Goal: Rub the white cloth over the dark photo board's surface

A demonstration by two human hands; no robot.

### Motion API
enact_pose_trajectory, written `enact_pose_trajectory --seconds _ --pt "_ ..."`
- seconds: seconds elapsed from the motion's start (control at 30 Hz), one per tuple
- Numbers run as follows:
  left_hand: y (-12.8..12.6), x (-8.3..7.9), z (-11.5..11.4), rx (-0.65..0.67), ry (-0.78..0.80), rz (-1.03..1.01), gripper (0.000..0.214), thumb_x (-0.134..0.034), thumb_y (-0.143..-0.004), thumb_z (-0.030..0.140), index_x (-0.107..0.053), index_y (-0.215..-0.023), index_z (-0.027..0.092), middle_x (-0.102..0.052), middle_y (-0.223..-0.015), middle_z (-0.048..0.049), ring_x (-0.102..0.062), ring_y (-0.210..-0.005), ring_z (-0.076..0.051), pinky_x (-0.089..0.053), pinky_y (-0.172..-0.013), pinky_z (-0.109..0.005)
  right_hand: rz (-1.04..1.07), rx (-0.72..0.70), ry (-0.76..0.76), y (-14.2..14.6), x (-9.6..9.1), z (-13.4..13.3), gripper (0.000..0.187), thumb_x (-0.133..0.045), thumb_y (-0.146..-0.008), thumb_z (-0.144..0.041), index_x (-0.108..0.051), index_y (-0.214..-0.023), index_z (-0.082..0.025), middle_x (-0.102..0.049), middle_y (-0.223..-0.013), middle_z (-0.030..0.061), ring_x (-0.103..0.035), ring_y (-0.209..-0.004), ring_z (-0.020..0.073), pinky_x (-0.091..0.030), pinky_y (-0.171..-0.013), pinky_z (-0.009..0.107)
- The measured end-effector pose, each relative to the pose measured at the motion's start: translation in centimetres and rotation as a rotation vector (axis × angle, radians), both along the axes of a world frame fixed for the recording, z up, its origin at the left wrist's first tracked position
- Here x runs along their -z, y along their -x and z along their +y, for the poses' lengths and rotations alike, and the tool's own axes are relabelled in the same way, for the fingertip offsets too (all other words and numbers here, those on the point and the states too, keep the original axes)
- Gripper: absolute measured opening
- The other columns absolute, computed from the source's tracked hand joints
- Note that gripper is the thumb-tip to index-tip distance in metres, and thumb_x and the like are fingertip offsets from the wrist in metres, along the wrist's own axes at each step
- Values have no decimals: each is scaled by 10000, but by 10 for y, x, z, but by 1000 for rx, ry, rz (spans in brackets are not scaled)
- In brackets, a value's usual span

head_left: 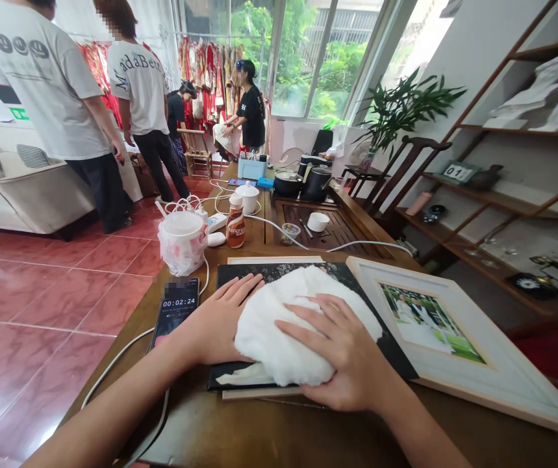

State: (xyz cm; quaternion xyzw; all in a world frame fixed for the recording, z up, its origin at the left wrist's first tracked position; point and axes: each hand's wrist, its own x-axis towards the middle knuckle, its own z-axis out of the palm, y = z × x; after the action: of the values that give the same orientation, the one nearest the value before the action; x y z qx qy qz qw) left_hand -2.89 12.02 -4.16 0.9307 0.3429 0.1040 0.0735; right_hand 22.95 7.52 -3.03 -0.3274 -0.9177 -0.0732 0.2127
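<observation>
A dark photo album lies flat on the wooden table in front of me. A white fluffy cloth rests on its cover. My right hand lies on the cloth with fingers spread, pressing it down. My left hand rests flat on the album's left side, fingers stretched out and touching the cloth's edge. A white framed photo lies just to the right of the album.
A phone showing a timer lies left of the album, with white cables beside it. Behind stand a bagged container, a Nescafé bottle, cups and kettles. Several people stand at the back left. Shelves line the right wall.
</observation>
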Motion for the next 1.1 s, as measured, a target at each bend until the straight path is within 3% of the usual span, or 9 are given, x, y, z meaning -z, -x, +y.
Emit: enact_pose_trajectory --seconds 0.13,0.3,0.53,0.8,1.1 --pt "-1 -1 0 -1 4 -12 1037 -590 -787 737 -252 -1535 104 -207 -1599 -191 -190 -1477 -342 -191 -1202 -489 -8 -4 14 -5 -1 3 713 -673 -661 -344 -520 -1354 -271 -582 -1341 68 -507 -1190 328 -316 -1030 531" --pt "-2 -4 -2 -9 15 -53 1038 -477 -822 794 -189 -1553 116 -179 -1610 -168 -169 -1486 -321 -175 -1205 -483 -17 126 -28 -22 -3 10 657 -677 -692 -307 -541 -1332 -249 -570 -1337 98 -524 -1143 326 -337 -1010 528" --pt "-1 -1 0 -6 6 -7 1061 -609 -767 738 -251 -1533 96 -218 -1595 -195 -197 -1476 -339 -199 -1201 -472 -1 -16 -1 2 0 0 710 -663 -669 -356 -516 -1358 -268 -561 -1362 77 -498 -1201 328 -287 -1048 531" --pt "-2 -2 -2 -8 3 -57 1017 -475 -826 792 -176 -1558 152 -191 -1613 -147 -171 -1487 -313 -179 -1205 -473 -7 92 -13 -19 -4 9 670 -679 -667 -298 -542 -1322 -261 -574 -1332 84 -518 -1137 326 -328 -1009 523" --pt "-1 3 2 0 -25 -5 979 -594 -817 685 -258 -1532 108 -224 -1596 -185 -200 -1476 -333 -198 -1203 -468 -7 -46 5 0 -1 1 733 -664 -650 -352 -508 -1360 -259 -580 -1342 78 -504 -1190 332 -306 -1025 535"
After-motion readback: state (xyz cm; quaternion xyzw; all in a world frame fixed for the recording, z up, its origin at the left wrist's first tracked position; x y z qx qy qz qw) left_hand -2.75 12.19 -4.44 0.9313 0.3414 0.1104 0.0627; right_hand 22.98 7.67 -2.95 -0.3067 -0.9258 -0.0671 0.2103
